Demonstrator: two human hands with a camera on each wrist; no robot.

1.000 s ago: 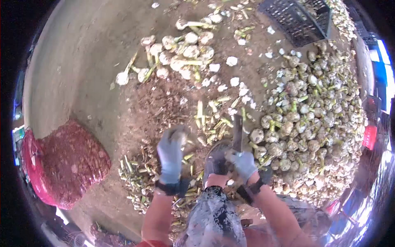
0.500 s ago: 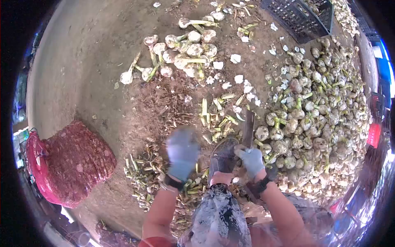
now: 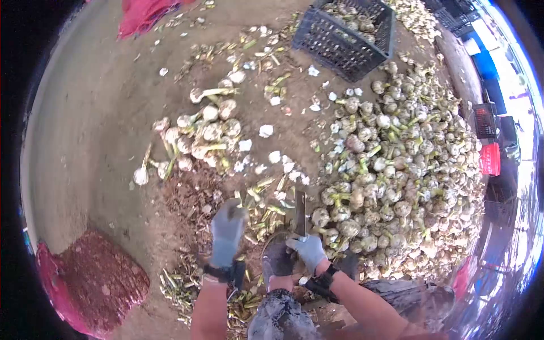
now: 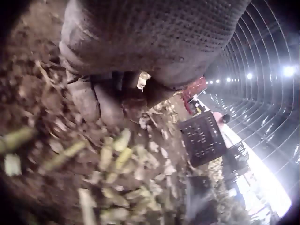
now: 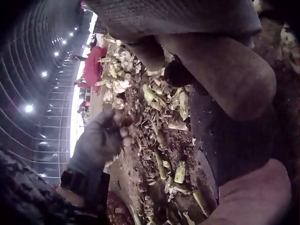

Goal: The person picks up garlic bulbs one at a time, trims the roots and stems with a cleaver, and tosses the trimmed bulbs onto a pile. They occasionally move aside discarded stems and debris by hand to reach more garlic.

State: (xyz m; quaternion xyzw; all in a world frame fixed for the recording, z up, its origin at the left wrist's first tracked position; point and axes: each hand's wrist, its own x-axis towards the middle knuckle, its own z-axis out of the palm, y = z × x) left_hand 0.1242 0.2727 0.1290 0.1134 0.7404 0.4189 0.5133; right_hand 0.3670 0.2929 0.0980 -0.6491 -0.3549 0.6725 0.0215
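Observation:
My gloved left hand (image 3: 226, 235) hovers over the soil and scraps left of the shoe (image 3: 277, 258). In the left wrist view its fingers (image 4: 110, 105) bend downward, with a small pale bit (image 4: 143, 80) showing between them; whether they hold anything is unclear. The right wrist view also shows this left hand (image 5: 101, 136), fingertips bent inward. My gloved right hand (image 3: 309, 250) grips a knife, whose dark blade (image 3: 300, 212) points away from me beside the shoe. Cut stalks (image 3: 263, 218) lie just beyond the shoe. Trimmed white pieces (image 3: 275, 157) are scattered farther out.
A large heap of garlic bulbs (image 3: 396, 187) fills the right side. A smaller group of stalked bulbs (image 3: 212, 132) lies ahead to the left. A black crate (image 3: 340, 48) stands beyond, and a filled red mesh sack (image 3: 102, 277) sits at lower left.
The head view has turned, so the floor items appear farther left and lower. My left hand has moved away from the blurred spot nearer the shoe. My right hand still grips the knife.

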